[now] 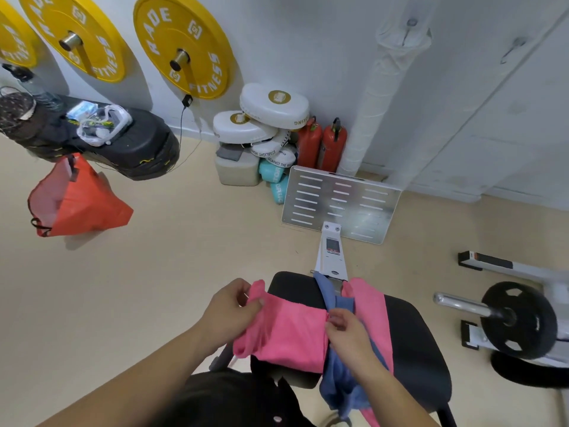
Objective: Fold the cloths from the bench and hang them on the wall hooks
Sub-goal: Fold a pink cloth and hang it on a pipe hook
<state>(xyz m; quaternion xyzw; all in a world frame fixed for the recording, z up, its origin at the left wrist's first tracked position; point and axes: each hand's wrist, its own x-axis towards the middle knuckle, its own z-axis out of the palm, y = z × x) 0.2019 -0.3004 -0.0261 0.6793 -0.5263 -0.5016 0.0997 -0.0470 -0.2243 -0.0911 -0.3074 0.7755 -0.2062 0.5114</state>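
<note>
Gym corner, black bench pad [415, 343]: three cloths. One pink cloth [289, 331] is held over the pad's left edge, the left hand [229, 306] pinching its far corner and the right hand [348, 331] pinching its right edge. One blue cloth [338, 386] and a second pink cloth [369, 300] are draped across the pad's middle. Beige floor [154, 288] spreads leftward; one barbell [517, 318] lies near the right edge.

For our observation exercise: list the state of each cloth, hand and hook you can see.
Pink cloth: held between both hands, over bench.
Left hand: pinches its left corner.
Right hand: pinches its right edge.
Blue cloth: unfolded, draped across bench.
Wall hook: appears bare.
</note>
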